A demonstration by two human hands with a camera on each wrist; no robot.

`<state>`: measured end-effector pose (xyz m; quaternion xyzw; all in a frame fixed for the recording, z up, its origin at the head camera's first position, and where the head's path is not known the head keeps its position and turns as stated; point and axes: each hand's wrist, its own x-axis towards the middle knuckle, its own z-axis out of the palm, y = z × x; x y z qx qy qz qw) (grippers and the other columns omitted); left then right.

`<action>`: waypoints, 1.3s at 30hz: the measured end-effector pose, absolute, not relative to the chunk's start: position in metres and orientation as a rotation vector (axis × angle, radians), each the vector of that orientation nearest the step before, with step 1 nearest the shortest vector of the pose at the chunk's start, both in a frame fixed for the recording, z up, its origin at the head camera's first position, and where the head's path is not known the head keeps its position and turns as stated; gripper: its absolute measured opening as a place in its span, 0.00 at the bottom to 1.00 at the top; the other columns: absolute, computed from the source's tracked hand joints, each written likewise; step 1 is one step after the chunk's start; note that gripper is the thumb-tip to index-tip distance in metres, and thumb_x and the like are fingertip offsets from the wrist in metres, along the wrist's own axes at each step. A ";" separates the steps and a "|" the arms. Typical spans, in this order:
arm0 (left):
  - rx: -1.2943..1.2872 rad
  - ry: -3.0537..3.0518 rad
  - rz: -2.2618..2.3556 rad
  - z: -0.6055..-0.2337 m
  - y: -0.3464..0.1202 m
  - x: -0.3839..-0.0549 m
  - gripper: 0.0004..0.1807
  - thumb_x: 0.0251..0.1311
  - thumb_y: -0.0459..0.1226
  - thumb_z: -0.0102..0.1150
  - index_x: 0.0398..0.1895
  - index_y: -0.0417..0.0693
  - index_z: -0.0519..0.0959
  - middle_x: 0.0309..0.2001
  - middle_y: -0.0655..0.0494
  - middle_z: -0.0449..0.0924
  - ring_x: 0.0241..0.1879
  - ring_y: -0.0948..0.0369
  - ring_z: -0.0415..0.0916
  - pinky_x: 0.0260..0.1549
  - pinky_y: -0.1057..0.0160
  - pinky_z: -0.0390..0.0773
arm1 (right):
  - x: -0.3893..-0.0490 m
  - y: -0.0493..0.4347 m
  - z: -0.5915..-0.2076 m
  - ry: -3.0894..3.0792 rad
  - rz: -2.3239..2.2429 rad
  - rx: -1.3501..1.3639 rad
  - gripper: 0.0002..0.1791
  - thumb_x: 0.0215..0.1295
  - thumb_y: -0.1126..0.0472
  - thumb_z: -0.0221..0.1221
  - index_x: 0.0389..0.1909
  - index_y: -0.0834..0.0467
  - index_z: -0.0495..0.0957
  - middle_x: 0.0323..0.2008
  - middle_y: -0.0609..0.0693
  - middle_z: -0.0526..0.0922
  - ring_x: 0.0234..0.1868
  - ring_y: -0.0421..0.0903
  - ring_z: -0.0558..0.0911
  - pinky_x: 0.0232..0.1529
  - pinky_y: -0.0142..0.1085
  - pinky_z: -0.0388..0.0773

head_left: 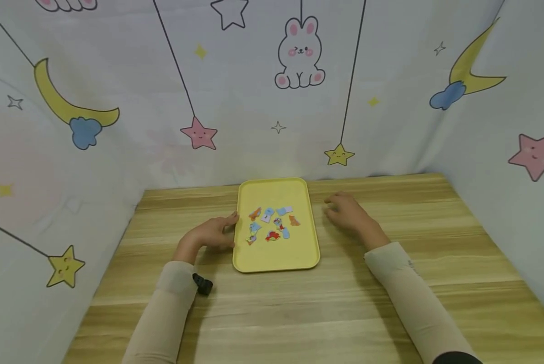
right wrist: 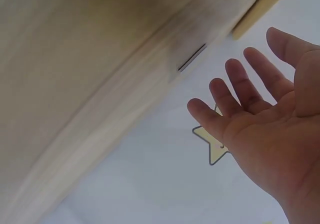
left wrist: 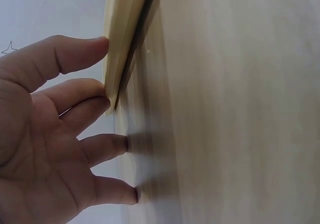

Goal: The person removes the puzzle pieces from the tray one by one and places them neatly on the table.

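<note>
A shallow yellow tray [head_left: 276, 258] with rounded corners lies on the wooden table, several small cut-out pieces scattered over its middle. Among these are a red piece [head_left: 272, 235], a brown piece [head_left: 294, 220] and a pale blue piece [head_left: 286, 233]. My left hand [head_left: 212, 232] is at the tray's left side. In the left wrist view, its thumb and two fingertips touch the tray's outer wall [left wrist: 122, 29], while the other two fingers reach down to the tabletop. To the right of the tray, my right hand [head_left: 347, 210] hovers over the table, fingers relaxed and holding nothing.
The wooden table [head_left: 272, 318] meets a white cloth backdrop [head_left: 244, 91] printed with moons, stars and a rabbit. This cloth also rises along the left and right sides. A small black device [head_left: 202, 284] sits at my left cuff.
</note>
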<state>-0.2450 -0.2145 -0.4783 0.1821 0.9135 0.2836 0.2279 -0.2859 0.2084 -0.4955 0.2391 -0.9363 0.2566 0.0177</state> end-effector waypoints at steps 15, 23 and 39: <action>0.478 2.521 0.822 -0.482 -0.216 -0.242 0.48 0.63 0.35 0.67 0.84 0.39 0.54 0.84 0.44 0.46 0.82 0.40 0.44 0.79 0.40 0.50 | -0.285 0.163 -0.492 -2.902 0.921 0.855 0.20 0.74 0.63 0.59 0.60 0.72 0.81 0.60 0.68 0.82 0.68 0.69 0.73 0.73 0.60 0.66; 0.449 2.541 0.813 -0.481 -0.218 -0.239 0.49 0.63 0.39 0.66 0.85 0.43 0.53 0.84 0.46 0.48 0.82 0.35 0.42 0.78 0.36 0.52 | -0.285 0.146 -0.494 -2.934 0.931 0.931 0.20 0.73 0.62 0.62 0.59 0.71 0.81 0.59 0.66 0.82 0.65 0.66 0.76 0.69 0.58 0.71; 0.406 2.524 0.858 -0.483 -0.217 -0.237 0.49 0.62 0.38 0.66 0.85 0.45 0.53 0.85 0.47 0.47 0.82 0.35 0.39 0.78 0.34 0.49 | -0.285 0.125 -0.501 -2.861 0.704 1.184 0.12 0.72 0.65 0.63 0.50 0.67 0.87 0.47 0.60 0.87 0.50 0.57 0.84 0.55 0.51 0.81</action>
